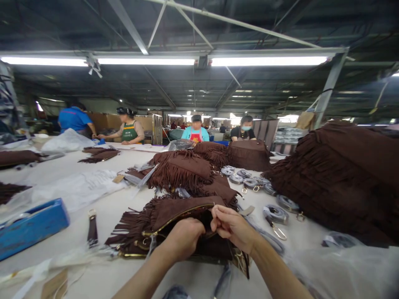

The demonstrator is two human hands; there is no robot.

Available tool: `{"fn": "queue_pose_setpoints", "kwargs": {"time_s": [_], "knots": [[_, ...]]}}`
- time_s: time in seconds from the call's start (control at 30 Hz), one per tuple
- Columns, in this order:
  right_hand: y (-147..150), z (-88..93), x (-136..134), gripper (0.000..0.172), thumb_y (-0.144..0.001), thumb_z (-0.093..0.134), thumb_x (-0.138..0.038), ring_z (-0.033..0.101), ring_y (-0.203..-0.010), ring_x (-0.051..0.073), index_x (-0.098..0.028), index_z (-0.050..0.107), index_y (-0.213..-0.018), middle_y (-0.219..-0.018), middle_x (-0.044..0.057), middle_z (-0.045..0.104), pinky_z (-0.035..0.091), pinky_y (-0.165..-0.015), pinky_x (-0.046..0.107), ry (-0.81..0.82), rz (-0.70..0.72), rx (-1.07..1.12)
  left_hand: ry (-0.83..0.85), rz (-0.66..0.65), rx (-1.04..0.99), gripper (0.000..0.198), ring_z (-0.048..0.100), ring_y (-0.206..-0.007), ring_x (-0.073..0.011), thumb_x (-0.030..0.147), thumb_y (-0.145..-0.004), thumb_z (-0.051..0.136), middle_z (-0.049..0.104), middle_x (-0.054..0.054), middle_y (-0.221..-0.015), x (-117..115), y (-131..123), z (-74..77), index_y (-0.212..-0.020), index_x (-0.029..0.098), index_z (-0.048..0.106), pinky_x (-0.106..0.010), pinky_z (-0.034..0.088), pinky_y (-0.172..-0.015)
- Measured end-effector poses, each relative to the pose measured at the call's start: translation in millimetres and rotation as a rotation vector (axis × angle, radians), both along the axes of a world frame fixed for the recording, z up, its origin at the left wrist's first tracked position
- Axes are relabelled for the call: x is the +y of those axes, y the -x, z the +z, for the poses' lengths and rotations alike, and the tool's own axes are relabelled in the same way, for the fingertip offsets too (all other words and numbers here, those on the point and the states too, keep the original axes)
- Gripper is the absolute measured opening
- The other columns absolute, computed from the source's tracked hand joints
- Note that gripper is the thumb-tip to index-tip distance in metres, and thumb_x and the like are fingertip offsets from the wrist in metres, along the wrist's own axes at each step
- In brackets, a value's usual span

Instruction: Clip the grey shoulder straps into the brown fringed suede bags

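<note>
A dark brown suede-like bag (174,211) with fringe and a gold zipper lies before me, its mouth unzipped. My left hand (186,237) is curled closed at the opening, with its fingertips hidden inside the dark gap. Just right of it, my right hand (232,227) is closed in a pinch at the bag's upper right edge. A tiny thin tip sticks up by those fingers, too small to name. More fringed brown bags (182,168) are piled directly behind.
A blue tape dispenser-like block (34,226) and a short brown strap (92,228) lie left. Wrapped straps with gold clasps (276,214) lie right, beside a tall bag pile (343,178). Clear plastic (349,265) covers the near right. Several people work across the table.
</note>
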State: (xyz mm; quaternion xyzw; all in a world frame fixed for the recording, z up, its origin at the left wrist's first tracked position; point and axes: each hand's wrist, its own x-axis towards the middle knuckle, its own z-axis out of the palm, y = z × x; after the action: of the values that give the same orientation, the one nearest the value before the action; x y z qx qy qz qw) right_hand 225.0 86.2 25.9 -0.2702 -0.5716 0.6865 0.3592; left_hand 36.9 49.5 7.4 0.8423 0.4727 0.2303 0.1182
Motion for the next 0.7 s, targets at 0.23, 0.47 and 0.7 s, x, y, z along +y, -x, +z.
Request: {"fn": "queue_pose_setpoints", "kwargs": {"time_s": [0.23,0.47,0.7], "knots": [[-23,-3.3,11,0.043,-0.078,0.067,-0.059,0.04,-0.048,0.008,-0.018,0.054,-0.074,-0.071,0.005,0.069,0.02,-0.042,0.02,-0.099,0.026,-0.151,0.133,0.109,-0.059,0.048,0.058,-0.118,-0.0269,0.009,-0.084,0.038,0.065,-0.01,-0.126,45,-14,-14.2,-0.124,0.02,0.062,-0.04,0.042,-0.103],[-39,1.5,25,0.043,-0.079,0.061,-0.061,0.044,-0.048,0.009,-0.019,0.053,-0.075,-0.075,0.005,0.071,0.028,-0.044,0.02,-0.148,0.064,-0.3,0.268,0.097,-0.161,0.057,0.046,-0.133,-0.0252,0.011,-0.084,0.036,0.052,-0.007,-0.144,59,-27,-20.1,-0.139,0.018,0.049,-0.041,0.03,-0.116],[-41,5.8,27,0.04,-0.081,0.052,-0.06,0.038,-0.041,0.008,-0.019,0.052,-0.08,-0.06,0.0,0.066,0.025,-0.042,0.02,-0.197,0.099,-0.474,0.263,0.039,-0.211,0.046,0.047,-0.132,-0.0254,0.02,-0.085,0.045,0.057,-0.004,-0.139,59,-40,-27.8,-0.128,0.022,0.061,-0.039,0.027,-0.117]]}}
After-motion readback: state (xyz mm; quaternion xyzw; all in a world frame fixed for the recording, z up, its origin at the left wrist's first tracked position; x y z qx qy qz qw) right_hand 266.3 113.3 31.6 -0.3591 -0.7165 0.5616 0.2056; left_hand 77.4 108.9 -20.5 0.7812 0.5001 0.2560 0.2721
